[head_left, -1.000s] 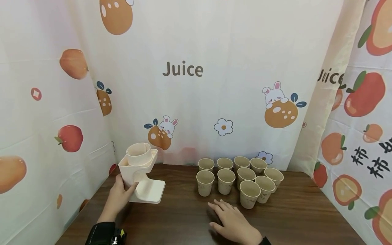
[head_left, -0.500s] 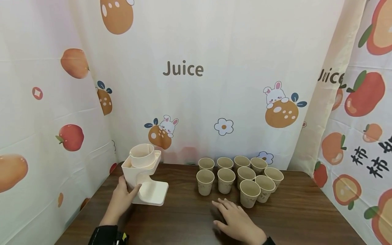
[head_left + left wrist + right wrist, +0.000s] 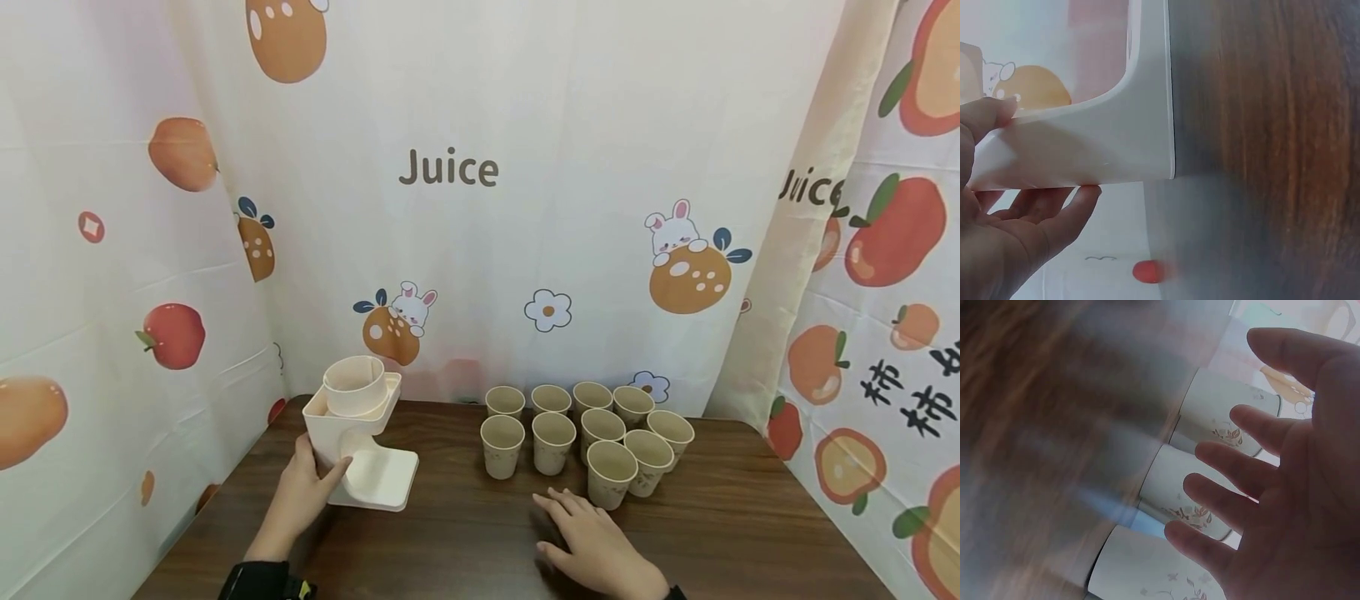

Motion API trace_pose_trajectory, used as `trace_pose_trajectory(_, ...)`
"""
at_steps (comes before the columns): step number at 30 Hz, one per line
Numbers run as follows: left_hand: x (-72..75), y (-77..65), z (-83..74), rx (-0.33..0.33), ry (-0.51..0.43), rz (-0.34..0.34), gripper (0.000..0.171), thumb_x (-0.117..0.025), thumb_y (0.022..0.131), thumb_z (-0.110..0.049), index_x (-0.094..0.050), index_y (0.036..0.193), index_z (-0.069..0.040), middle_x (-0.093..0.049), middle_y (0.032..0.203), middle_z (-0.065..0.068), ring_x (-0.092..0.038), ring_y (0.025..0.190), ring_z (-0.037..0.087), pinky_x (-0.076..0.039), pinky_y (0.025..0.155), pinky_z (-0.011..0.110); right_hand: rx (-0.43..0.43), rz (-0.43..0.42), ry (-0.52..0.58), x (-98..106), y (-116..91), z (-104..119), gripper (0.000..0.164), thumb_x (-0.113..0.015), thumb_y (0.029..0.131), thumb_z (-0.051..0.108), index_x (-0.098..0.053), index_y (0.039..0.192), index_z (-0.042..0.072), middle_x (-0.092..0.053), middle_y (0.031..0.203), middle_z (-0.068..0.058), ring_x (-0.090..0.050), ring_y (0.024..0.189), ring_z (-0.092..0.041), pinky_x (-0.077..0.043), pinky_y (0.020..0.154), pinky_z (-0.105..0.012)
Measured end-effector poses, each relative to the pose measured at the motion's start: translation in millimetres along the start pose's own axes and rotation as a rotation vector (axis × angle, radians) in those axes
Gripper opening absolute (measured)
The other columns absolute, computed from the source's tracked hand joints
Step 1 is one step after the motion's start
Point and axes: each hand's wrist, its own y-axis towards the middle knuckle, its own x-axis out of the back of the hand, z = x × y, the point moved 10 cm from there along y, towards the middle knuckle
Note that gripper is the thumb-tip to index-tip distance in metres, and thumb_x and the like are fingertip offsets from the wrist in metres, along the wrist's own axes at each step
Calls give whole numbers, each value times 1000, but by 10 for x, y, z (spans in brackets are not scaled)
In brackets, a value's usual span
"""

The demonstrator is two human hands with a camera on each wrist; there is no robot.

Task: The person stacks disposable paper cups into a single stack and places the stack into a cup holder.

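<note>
My left hand point(image 3: 303, 492) grips the upright column of a white plastic stand point(image 3: 330, 442), which has a round tube point(image 3: 355, 387) on top and a flat, square base plate point(image 3: 382, 477). In the left wrist view the thumb lies on one side of the column point(image 3: 1085, 140) and the fingers on the other. The stand looks upright; I cannot tell whether its base touches the table. Palm down, my right hand point(image 3: 596, 542) has its fingers spread just in front of the paper cups point(image 3: 611, 479), apart from them and holding nothing. Three cups point(image 3: 1188, 487) show beyond its fingertips in the right wrist view.
Several beige paper cups point(image 3: 502, 450) with a leaf print stand mouth up in a loose group at the back right of the brown wooden table point(image 3: 442, 542). Fruit-printed curtains point(image 3: 480, 250) hang along the back and both sides.
My left hand has carried the white stand a little to the right and nearer to me. The right hand has shifted slightly right. The cups have stayed in place.
</note>
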Motion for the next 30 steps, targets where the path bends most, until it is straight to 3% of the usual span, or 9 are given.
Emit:
trace_pose_trajectory(16,-24,-78,-95,-37,12,38,79,-63,87,-41,-22,130,12,-44,121,33,-47,110,41,-44,87,59,-3,4,8,-8,-44,-50,58,-59,88,43,-46,137,15,-48,136,-14,-40,123,-36,-42,85,-63)
trace_pose_trajectory(25,-39,-75,-58,-30,21,82,84,-64,82,-53,-29,128,8,-52,107,22,-52,90,27,-49,69,41,8,-29,-2,38,-53,-15,56,-61,87,41,-47,135,15,-51,133,-16,-44,119,-38,-43,84,-61)
trace_pose_trajectory(30,-34,-74,-36,-19,8,108,85,-66,79,-54,-31,129,5,-54,113,22,-53,101,30,-51,78,48,2,-94,-34,102,-48,-6,50,-62,87,38,-52,130,16,-55,129,-14,-47,116,-35,-43,86,-58)
